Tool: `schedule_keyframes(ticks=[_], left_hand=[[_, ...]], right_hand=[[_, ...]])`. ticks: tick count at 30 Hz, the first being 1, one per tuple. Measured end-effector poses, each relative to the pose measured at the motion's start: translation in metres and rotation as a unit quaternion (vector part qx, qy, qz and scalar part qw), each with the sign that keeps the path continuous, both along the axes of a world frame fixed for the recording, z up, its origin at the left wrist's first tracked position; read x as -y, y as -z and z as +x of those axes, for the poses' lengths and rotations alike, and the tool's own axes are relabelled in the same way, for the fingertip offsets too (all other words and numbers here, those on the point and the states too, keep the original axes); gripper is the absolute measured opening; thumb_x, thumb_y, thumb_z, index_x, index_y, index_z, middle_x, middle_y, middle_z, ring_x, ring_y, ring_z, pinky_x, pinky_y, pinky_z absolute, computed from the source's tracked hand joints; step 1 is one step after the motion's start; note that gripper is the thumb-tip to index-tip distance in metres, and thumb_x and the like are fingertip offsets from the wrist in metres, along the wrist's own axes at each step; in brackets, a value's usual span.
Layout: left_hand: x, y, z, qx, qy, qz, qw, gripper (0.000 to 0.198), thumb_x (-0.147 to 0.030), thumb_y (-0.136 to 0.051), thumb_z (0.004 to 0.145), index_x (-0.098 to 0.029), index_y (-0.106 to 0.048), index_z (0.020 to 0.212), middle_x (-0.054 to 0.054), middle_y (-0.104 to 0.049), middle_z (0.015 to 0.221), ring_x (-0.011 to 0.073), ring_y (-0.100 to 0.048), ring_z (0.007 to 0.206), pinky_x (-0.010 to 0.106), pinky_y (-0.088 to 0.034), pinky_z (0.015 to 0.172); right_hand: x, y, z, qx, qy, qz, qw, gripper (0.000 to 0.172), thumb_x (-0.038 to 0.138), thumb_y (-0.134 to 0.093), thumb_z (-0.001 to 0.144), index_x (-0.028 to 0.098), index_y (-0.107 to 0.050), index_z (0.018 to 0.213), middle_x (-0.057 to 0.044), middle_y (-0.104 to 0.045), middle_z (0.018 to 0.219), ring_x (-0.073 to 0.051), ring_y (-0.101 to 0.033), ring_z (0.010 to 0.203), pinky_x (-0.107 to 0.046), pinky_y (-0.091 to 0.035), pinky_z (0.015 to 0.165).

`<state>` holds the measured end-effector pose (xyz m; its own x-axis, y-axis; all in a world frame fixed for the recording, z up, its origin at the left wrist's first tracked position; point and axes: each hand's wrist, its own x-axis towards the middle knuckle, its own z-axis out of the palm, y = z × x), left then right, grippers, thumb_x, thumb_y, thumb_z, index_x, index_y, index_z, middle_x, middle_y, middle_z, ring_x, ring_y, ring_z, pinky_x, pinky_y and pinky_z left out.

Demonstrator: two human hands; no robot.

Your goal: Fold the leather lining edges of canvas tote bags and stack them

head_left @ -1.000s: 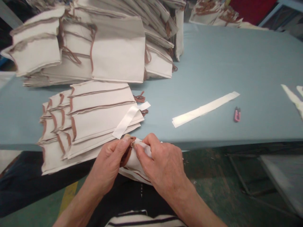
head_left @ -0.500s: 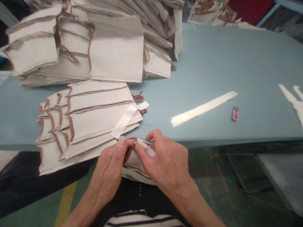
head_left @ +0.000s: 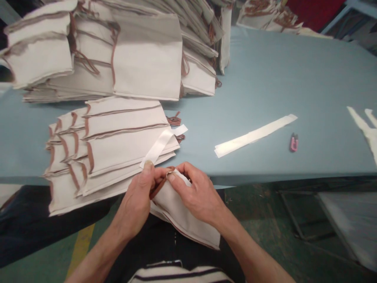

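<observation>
My left hand (head_left: pixel 134 200) and my right hand (head_left: pixel 194 192) meet above my lap, both pinching the top of a cream canvas bag (head_left: pixel 179 216) with brown edging. A brown cord (head_left: pixel 157 188) runs from the bag's mouth between my hands, and a small metal ring or fitting (head_left: pixel 169 173) shows between my fingertips. My left thumb is close to a stack of similar folded bags (head_left: pixel 118 145), with a white fabric strip (head_left: pixel 157 147) lying across it.
A larger pile of bags (head_left: pixel 147 55) stands behind on the pale blue table (head_left: pixel 265 78). Also on the table are a white strip (head_left: pixel 253 135), pink thread snips (head_left: pixel 293 142) and white fabric pieces (head_left: pixel 368 129). The table edge runs just beyond my hands.
My hands have drawn slightly apart and up. The bag now hangs further out to the lower right, showing more of its body, and the brown cord is more visible between my fingers.
</observation>
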<state>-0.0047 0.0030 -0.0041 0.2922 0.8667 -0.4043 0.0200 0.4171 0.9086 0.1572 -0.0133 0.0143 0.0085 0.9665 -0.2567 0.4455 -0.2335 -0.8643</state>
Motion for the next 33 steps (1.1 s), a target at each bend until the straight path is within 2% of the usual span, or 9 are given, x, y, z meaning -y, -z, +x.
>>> schedule_keyframes(ticks=[3, 6, 11, 14, 19, 23, 26, 30, 33], left_hand=[[-0.006, -0.003, -0.002, 0.087, 0.039, -0.060, 0.994, 0.071, -0.083, -0.055, 0.090, -0.017, -0.083, 0.093, 0.007, -0.079, 0.076, 0.0221, -0.068, 0.063, 0.028, -0.053, 0.060], [-0.010, -0.009, -0.006, 0.098, 0.022, -0.071, 0.992, 0.053, -0.069, -0.067, 0.088, -0.018, -0.082, 0.085, 0.005, -0.077, 0.073, 0.0206, -0.067, 0.064, 0.028, -0.055, 0.064], [-0.012, -0.012, -0.017, 0.023, 0.101, 0.004, 0.995, 0.028, -0.038, -0.071, 0.085, -0.017, -0.082, 0.100, 0.003, -0.077, 0.084, 0.0196, -0.065, 0.076, 0.025, -0.051, 0.070], [-0.010, -0.016, -0.018, -0.037, 0.129, 0.052, 0.990, 0.026, -0.037, -0.069, 0.090, -0.018, -0.080, 0.103, 0.000, -0.074, 0.082, 0.0169, -0.062, 0.075, 0.022, -0.047, 0.068], [-0.007, -0.024, -0.011, -0.077, 0.102, 0.095, 0.987, 0.023, -0.038, -0.068, 0.091, -0.017, -0.077, 0.088, -0.003, -0.067, 0.071, 0.0131, -0.055, 0.065, 0.020, -0.043, 0.061], [-0.005, -0.023, -0.017, -0.064, 0.081, 0.088, 0.991, 0.024, -0.040, -0.071, 0.092, -0.018, -0.074, 0.084, -0.002, -0.070, 0.074, 0.0133, -0.057, 0.067, 0.019, -0.045, 0.063], [-0.001, -0.020, -0.026, -0.029, 0.054, 0.081, 0.995, 0.024, -0.042, -0.073, 0.094, -0.020, -0.074, 0.085, -0.003, -0.070, 0.076, 0.0135, -0.056, 0.071, 0.018, -0.046, 0.066], [0.008, -0.021, -0.037, 0.010, 0.034, 0.059, 0.998, 0.027, -0.046, -0.075, 0.094, -0.020, -0.076, 0.088, -0.002, -0.068, 0.080, 0.0137, -0.055, 0.072, 0.019, -0.046, 0.066], [0.017, -0.024, -0.043, 0.012, 0.014, 0.061, 0.998, 0.032, -0.051, -0.075, 0.093, -0.019, -0.078, 0.088, -0.001, -0.066, 0.080, 0.0138, -0.054, 0.071, 0.020, -0.046, 0.064]], right_hand=[[-0.006, -0.007, 0.005, 0.025, -0.034, -0.030, 0.999, 0.023, 0.038, -0.061, 0.097, 0.022, -0.063, 0.081, 0.004, -0.065, 0.076, -0.016, -0.057, 0.071, -0.027, -0.039, 0.065], [-0.012, -0.014, 0.009, 0.041, -0.046, -0.024, 0.998, 0.023, 0.035, -0.062, 0.097, 0.021, -0.062, 0.079, 0.005, -0.060, 0.072, -0.014, -0.051, 0.067, -0.027, -0.034, 0.062], [-0.017, -0.011, 0.012, -0.091, -0.070, -0.096, 0.989, 0.019, 0.036, -0.066, 0.093, 0.020, -0.060, 0.083, 0.005, -0.058, 0.072, -0.013, -0.052, 0.066, -0.025, -0.037, 0.058], [-0.015, -0.006, 0.011, -0.106, -0.055, -0.090, 0.989, 0.015, 0.032, -0.067, 0.091, 0.020, -0.061, 0.083, 0.004, -0.059, 0.075, -0.013, -0.052, 0.068, -0.025, -0.038, 0.059], [-0.008, -0.011, 0.013, -0.197, -0.057, -0.074, 0.976, 0.016, 0.034, -0.067, 0.091, 0.019, -0.063, 0.092, 0.002, -0.065, 0.085, -0.015, -0.058, 0.076, -0.026, -0.044, 0.067], [-0.005, -0.024, 0.017, -0.191, -0.084, -0.035, 0.977, 0.009, 0.024, -0.065, 0.088, 0.019, -0.066, 0.095, 0.000, -0.070, 0.091, -0.017, -0.062, 0.087, -0.030, -0.048, 0.082], [-0.004, -0.030, 0.019, -0.172, -0.107, -0.012, 0.979, 0.015, 0.029, -0.062, 0.089, 0.018, -0.068, 0.099, -0.003, -0.071, 0.095, -0.019, -0.064, 0.090, -0.033, -0.050, 0.083], [-0.007, -0.036, 0.018, -0.131, -0.111, 0.121, 0.978, 0.025, 0.027, -0.060, 0.090, 0.018, -0.067, 0.112, -0.007, -0.073, 0.112, -0.022, -0.065, 0.105, -0.038, -0.049, 0.098], [-0.015, -0.041, 0.014, -0.143, -0.180, 0.165, 0.959, 0.034, 0.017, -0.054, 0.091, 0.019, -0.065, 0.123, -0.007, -0.074, 0.123, -0.020, -0.066, 0.113, -0.035, -0.050, 0.103]])
